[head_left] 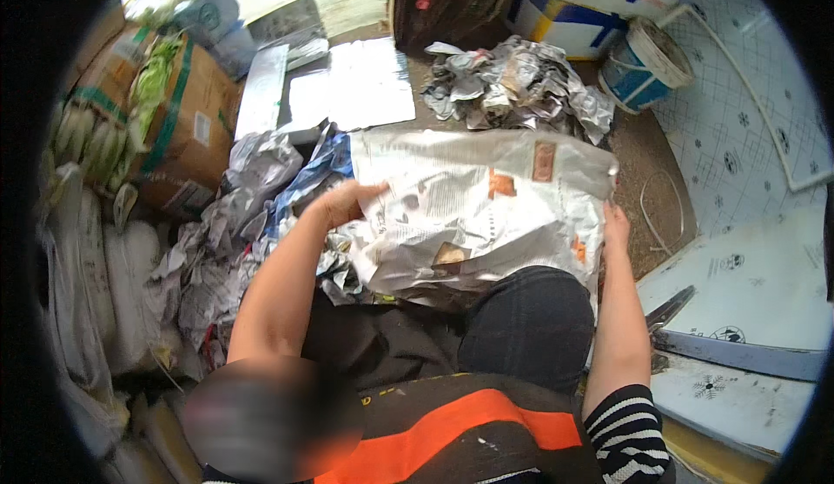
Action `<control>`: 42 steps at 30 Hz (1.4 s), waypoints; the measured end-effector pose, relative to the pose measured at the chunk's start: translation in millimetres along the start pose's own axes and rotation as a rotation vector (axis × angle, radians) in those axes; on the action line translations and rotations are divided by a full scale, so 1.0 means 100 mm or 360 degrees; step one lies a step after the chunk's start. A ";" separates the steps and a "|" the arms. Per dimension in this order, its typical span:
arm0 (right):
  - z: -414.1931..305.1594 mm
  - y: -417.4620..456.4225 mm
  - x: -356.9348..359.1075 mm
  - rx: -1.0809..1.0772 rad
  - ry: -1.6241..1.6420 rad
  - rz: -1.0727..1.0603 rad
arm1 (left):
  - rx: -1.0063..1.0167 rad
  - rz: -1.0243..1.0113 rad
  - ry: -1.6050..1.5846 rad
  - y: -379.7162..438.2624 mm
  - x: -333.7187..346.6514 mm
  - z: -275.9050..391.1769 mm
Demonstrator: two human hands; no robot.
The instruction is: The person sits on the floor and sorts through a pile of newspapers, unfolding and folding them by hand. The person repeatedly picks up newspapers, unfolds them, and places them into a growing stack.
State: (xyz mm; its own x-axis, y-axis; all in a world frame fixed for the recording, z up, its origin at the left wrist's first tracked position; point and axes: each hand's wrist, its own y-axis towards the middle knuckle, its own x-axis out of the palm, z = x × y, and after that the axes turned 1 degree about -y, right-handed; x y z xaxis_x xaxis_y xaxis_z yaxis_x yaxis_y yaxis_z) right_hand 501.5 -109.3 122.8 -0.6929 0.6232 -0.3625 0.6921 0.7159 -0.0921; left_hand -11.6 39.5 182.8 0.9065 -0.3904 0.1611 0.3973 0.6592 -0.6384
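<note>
A wrinkled sheet of printed newspaper (456,210) is spread between my two hands, over my lap and knee. My left hand (347,202) grips its left edge, the thumb lying on top of the paper. At the right edge my right hand (614,228) holds the sheet, with most of its fingers hidden behind it. Crumpled newspapers (215,262) are heaped to the left, with a blue piece (313,174) among them. Beyond the sheet lies another pile of crumpled paper (515,83).
Cardboard boxes (202,93) with leafy vegetables and full plastic bags (130,275) stand at the left. White foam boxes (567,21) and a dirty bucket (645,67) stand at the back right. A blade-like metal tool (671,308) lies beside my right forearm.
</note>
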 end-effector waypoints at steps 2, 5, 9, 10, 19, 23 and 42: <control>0.39 0.00 0.03 0.0040 -0.0056 0.0053 | 0.0029 0.0122 0.0405 0.25 0.03 -0.25; 0.70 -0.01 0.01 -0.0065 -0.0311 0.0153 | 0.0507 0.0432 0.0518 0.66 0.07 -0.72; 0.91 -0.06 -0.16 -0.0075 -0.0504 0.0342 | 0.1015 0.0670 0.0604 0.79 0.43 -0.84; 0.97 -0.07 -0.23 -0.0081 -0.0656 0.0381 | 0.1003 0.0720 0.0696 0.79 0.49 -0.79; 1.41 -0.13 -0.13 0.0118 -0.1018 0.0215 | 0.0644 0.1013 0.1362 1.16 0.38 -0.69; 1.65 -0.19 -0.44 0.0365 -0.0449 0.0364 | 0.0834 0.1352 0.1416 1.37 0.43 -0.75; 0.00 -0.96 0.29 -0.1049 -0.1182 0.0258 | 0.1116 -0.0121 0.2086 1.00 1.21 -1.21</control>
State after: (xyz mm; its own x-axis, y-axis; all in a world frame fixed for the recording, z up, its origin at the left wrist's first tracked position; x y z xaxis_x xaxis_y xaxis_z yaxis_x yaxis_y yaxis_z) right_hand 414.6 -159.8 121.4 -0.1433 0.5355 -0.8323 0.3610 0.8113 0.4599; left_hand 120.8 -20.0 47.2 0.2614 -0.4724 -0.8417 0.7681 0.6299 -0.1149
